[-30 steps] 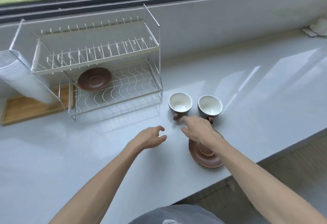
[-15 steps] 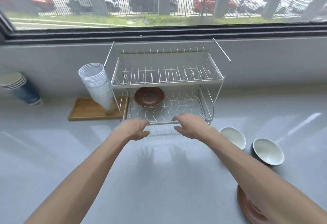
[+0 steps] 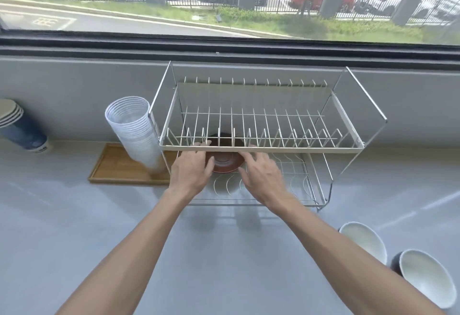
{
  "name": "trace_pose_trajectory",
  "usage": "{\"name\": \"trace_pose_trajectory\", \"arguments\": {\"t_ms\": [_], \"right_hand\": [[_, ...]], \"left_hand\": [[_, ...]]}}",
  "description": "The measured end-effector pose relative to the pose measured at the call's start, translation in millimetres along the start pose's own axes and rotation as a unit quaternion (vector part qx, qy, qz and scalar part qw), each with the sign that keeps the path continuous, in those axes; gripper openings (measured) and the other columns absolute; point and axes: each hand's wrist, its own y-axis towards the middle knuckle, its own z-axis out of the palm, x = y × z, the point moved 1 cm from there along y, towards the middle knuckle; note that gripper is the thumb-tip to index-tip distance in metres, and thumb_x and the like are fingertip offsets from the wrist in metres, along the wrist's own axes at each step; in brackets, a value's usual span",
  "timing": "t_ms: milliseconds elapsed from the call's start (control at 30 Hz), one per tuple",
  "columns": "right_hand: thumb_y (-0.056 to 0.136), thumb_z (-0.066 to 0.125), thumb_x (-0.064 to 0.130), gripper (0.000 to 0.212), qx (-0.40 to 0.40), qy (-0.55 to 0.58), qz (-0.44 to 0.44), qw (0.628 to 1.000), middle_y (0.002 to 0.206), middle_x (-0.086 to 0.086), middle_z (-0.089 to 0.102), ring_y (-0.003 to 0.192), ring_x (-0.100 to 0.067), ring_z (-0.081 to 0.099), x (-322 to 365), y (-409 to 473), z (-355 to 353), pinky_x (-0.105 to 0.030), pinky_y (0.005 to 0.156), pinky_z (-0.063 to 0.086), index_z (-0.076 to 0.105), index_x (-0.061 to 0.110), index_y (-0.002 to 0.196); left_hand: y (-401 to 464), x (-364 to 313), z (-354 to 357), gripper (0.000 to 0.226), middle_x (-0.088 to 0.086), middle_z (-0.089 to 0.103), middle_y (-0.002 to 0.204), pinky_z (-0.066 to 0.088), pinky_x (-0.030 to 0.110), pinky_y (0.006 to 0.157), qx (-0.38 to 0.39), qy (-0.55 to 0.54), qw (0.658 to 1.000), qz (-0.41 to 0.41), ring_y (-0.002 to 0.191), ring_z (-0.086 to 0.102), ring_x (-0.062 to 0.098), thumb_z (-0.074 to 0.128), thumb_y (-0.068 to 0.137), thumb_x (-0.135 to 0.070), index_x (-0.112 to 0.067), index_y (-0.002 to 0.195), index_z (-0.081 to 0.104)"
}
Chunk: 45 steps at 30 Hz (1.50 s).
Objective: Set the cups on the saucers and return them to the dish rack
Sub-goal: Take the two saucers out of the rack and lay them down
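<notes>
Brown saucer (image 3: 225, 164) between open hands (lower rack shelf)

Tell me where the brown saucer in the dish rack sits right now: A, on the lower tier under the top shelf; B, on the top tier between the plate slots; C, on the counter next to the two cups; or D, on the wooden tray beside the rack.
A: the brown saucer lies on the lower wire tier of the dish rack, with the left hand and right hand reaching in on either side of it.

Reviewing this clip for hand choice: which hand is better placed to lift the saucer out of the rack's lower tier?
Left, narrowly. The left hand already touches the brown saucer; the right hand hovers just beside it.
</notes>
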Motion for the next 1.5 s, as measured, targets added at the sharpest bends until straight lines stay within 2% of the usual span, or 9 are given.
{"name": "trace_pose_trajectory", "arguments": {"t_ms": [167,367,767,933,1067,1133,1200,1267,1500], "right_hand": [[0.099,0.051,0.035,0.048,0.024,0.047,0.049,0.997,0.152,-0.012,0.045,0.126,-0.034,0.055,-5,31,21,-0.044,0.097,0.050,0.047,0.017,0.143],[0.102,0.046,0.031,0.044,0.028,0.136,0.122,0.983,0.131,-0.017,0.055,0.117,-0.038,0.054,-7,52,36,-0.044,0.095,0.044,0.047,0.008,0.140],[0.098,0.051,0.033,0.044,0.105,0.335,0.288,0.891,0.116,-0.018,0.064,0.108,-0.038,0.062,-16,71,40,-0.035,0.076,0.046,0.045,0.007,0.132],[0.097,0.051,0.042,0.053,0.085,0.355,0.281,0.888,0.126,-0.007,0.064,0.115,-0.033,0.061,-15,59,34,-0.035,0.085,0.047,0.042,0.021,0.144],[0.098,0.051,0.034,0.051,0.075,0.352,0.283,0.889,0.125,-0.015,0.065,0.113,-0.033,0.060,-12,46,26,-0.037,0.093,0.049,0.043,0.019,0.146],[0.099,0.052,0.032,0.031,0.085,0.337,0.295,0.890,0.112,-0.017,0.064,0.105,-0.034,0.060,-12,39,20,-0.037,0.089,0.048,0.058,0.009,0.119],[0.099,0.053,0.030,0.025,0.085,0.319,0.298,0.896,0.106,-0.016,0.063,0.101,-0.033,0.060,-12,32,13,-0.038,0.085,0.048,0.059,0.006,0.094],[0.098,0.052,0.022,0.034,0.076,0.306,0.286,0.905,0.129,-0.015,0.064,0.124,-0.035,0.056,-12,23,8,-0.040,0.100,0.045,0.061,0.003,0.124],[0.091,0.052,0.014,0.042,0.058,0.276,0.285,0.916,0.126,-0.011,0.070,0.122,-0.031,0.061,-18,-28,-15,-0.036,0.101,0.048,0.065,0.013,0.131]], "left_hand": [[21,8,21,0.045,0.011,0.057,0.138,0.048,0.045,0.090,-0.008,-0.107,0.991,-0.079,0.121,0.057,0.040,0.049,0.099,-0.037,-0.014,0.139,0.051],[48,9,33,0.047,0.022,0.056,0.139,0.042,0.042,0.098,0.038,-0.240,0.939,-0.242,0.127,0.053,0.043,0.050,0.100,-0.036,-0.008,0.138,0.046],[80,48,88,0.076,0.011,0.069,0.120,0.056,0.057,0.091,0.060,-0.410,0.867,-0.276,0.107,0.069,0.036,0.062,0.057,-0.059,-0.024,0.123,0.054],[67,39,74,0.083,0.007,0.070,0.122,0.058,0.051,0.091,0.062,-0.392,0.868,-0.297,0.108,0.070,0.032,0.060,0.058,-0.057,-0.032,0.136,0.047],[44,18,50,0.039,0.010,0.074,0.102,0.060,0.050,0.087,0.059,-0.377,0.876,-0.296,0.098,0.072,0.033,0.059,0.073,-0.050,-0.023,0.100,0.062],[35,10,40,0.031,0.012,0.073,0.101,0.061,0.050,0.086,0.054,-0.367,0.882,-0.290,0.095,0.072,0.034,0.058,0.076,-0.046,-0.018,0.090,0.064],[25,2,32,0.045,0.010,0.070,0.121,0.058,0.046,0.093,0.053,-0.350,0.893,-0.279,0.107,0.068,0.033,0.056,0.081,-0.039,-0.014,0.117,0.066],[12,-4,24,0.052,0.010,0.064,0.134,0.054,0.042,0.098,0.051,-0.329,0.907,-0.256,0.117,0.063,0.032,0.055,0.089,-0.029,-0.012,0.138,0.058],[-36,-17,17,0.054,0.005,0.070,0.119,0.061,0.045,0.087,0.073,-0.341,0.907,-0.237,0.097,0.070,0.026,0.058,0.082,-0.036,-0.018,0.132,0.061]]}}
